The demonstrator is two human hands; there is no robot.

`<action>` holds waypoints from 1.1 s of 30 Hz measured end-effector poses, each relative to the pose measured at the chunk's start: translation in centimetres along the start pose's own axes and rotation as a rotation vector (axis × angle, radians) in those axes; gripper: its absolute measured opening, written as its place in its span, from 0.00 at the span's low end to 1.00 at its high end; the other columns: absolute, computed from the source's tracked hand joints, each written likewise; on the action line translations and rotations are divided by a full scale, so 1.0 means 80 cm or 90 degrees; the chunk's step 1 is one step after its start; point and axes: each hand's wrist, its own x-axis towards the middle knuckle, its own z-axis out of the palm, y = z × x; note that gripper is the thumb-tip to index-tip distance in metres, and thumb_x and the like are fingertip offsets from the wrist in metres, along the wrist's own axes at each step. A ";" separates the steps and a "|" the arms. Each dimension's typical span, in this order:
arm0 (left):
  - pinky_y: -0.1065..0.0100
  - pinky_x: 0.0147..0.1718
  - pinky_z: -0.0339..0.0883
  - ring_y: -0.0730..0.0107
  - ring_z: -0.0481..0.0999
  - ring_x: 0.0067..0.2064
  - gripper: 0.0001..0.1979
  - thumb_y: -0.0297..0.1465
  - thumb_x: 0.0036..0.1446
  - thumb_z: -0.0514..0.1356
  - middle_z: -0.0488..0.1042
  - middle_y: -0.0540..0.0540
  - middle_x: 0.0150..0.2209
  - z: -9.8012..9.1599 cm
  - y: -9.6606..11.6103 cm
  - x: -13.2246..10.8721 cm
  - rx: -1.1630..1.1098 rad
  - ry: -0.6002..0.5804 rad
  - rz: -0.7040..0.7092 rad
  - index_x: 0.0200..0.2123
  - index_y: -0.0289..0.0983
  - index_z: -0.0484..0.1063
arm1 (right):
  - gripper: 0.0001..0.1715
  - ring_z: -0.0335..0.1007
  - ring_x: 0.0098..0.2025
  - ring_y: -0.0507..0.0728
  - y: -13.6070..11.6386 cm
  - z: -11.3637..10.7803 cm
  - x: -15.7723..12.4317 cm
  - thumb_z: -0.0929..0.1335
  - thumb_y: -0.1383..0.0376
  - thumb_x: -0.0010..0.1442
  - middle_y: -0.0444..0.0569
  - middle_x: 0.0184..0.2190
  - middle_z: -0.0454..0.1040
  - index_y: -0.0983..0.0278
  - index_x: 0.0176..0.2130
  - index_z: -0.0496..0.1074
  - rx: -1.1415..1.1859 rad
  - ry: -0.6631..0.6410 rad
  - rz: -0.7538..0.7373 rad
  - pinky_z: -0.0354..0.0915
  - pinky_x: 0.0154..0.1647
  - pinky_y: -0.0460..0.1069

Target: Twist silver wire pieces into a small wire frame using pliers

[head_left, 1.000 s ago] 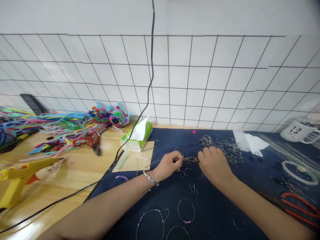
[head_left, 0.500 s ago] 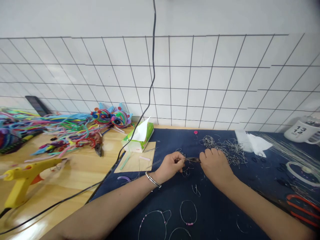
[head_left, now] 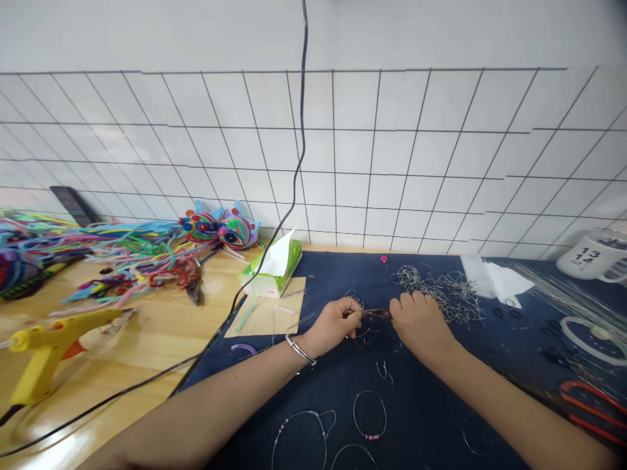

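Over the dark blue mat, my right hand (head_left: 418,323) is closed round the handles of a pair of pliers (head_left: 378,313), whose jaws point left. My left hand (head_left: 337,321) pinches thin wire right at the tips of those jaws; the exact shape of the wire between the fingers is too small to make out. Loose bits of wire (head_left: 365,338) lie just below. Nearer to me on the mat are a wire ring with pink beads (head_left: 372,437) and a larger beaded wire loop with an ear-shaped bend (head_left: 300,414).
Beyond my right hand lies a tangled wire heap (head_left: 443,294). Orange-handled scissors (head_left: 590,408) and a white mug (head_left: 590,258) are at the right. A tissue pack (head_left: 289,264), a yellow glue gun (head_left: 49,352) and colourful pipe cleaners (head_left: 127,248) lie left. A black cable (head_left: 298,150) hangs across.
Almost nothing differs. My right hand with the pliers has shifted very slightly left, and my left hand keeps its pinch on the wire.
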 end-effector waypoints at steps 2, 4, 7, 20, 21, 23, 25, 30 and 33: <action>0.77 0.19 0.57 0.81 0.64 0.19 0.09 0.35 0.50 0.54 0.67 0.51 0.21 0.000 0.000 0.000 -0.007 0.001 -0.005 0.27 0.33 0.64 | 0.06 0.51 0.28 0.54 0.000 0.001 0.000 0.60 0.72 0.52 0.49 0.22 0.61 0.65 0.24 0.63 0.001 -0.004 0.000 0.41 0.29 0.49; 0.77 0.19 0.57 0.81 0.64 0.19 0.09 0.35 0.50 0.54 0.67 0.51 0.21 0.000 0.001 0.000 -0.011 0.003 -0.010 0.26 0.33 0.65 | 0.06 0.51 0.28 0.54 0.000 0.003 -0.001 0.60 0.72 0.52 0.49 0.22 0.61 0.65 0.24 0.62 0.000 -0.005 -0.001 0.41 0.29 0.49; 0.77 0.19 0.57 0.81 0.64 0.19 0.09 0.34 0.50 0.54 0.67 0.51 0.21 0.001 0.002 0.000 -0.016 -0.004 -0.013 0.27 0.33 0.64 | 0.06 0.51 0.28 0.54 0.000 0.005 -0.001 0.60 0.72 0.52 0.49 0.22 0.61 0.65 0.24 0.62 -0.001 -0.005 -0.001 0.41 0.28 0.49; 0.78 0.19 0.56 0.81 0.63 0.19 0.09 0.34 0.50 0.53 0.66 0.51 0.21 0.000 0.000 0.001 -0.012 -0.014 -0.017 0.27 0.33 0.64 | 0.07 0.51 0.27 0.53 0.001 0.007 -0.002 0.60 0.73 0.51 0.49 0.21 0.61 0.65 0.24 0.63 -0.003 0.007 -0.004 0.40 0.28 0.48; 0.78 0.19 0.56 0.81 0.63 0.19 0.09 0.34 0.50 0.53 0.66 0.51 0.21 0.000 0.000 0.001 -0.011 -0.015 -0.017 0.27 0.33 0.64 | 0.07 0.51 0.27 0.53 0.001 0.007 -0.002 0.60 0.73 0.51 0.49 0.21 0.61 0.65 0.24 0.63 -0.003 0.008 -0.004 0.40 0.28 0.48; 0.78 0.19 0.56 0.81 0.63 0.19 0.08 0.33 0.50 0.54 0.66 0.51 0.21 0.000 0.000 0.001 -0.011 -0.015 -0.015 0.26 0.33 0.63 | 0.07 0.51 0.26 0.53 0.001 0.008 -0.002 0.60 0.73 0.51 0.48 0.21 0.61 0.65 0.24 0.63 -0.001 0.007 -0.005 0.40 0.28 0.48; 0.78 0.19 0.56 0.82 0.63 0.19 0.08 0.33 0.50 0.54 0.66 0.52 0.21 0.000 0.001 0.001 -0.011 -0.014 -0.010 0.26 0.33 0.63 | 0.07 0.51 0.27 0.53 0.002 0.008 -0.002 0.60 0.72 0.51 0.48 0.21 0.61 0.65 0.24 0.63 0.006 -0.001 -0.006 0.40 0.28 0.49; 0.78 0.19 0.57 0.81 0.63 0.19 0.08 0.33 0.51 0.53 0.65 0.52 0.21 0.000 0.001 0.000 -0.007 -0.008 0.005 0.26 0.34 0.63 | 0.06 0.53 0.29 0.54 0.002 0.005 -0.002 0.60 0.70 0.53 0.49 0.23 0.62 0.65 0.25 0.62 0.015 -0.017 0.003 0.42 0.30 0.49; 0.77 0.20 0.57 0.81 0.64 0.20 0.07 0.33 0.51 0.53 0.66 0.52 0.22 0.001 0.000 0.001 -0.007 0.001 0.011 0.27 0.34 0.63 | 0.06 0.53 0.30 0.55 0.001 0.001 -0.002 0.60 0.69 0.54 0.50 0.24 0.62 0.65 0.26 0.62 0.009 -0.018 0.017 0.43 0.31 0.50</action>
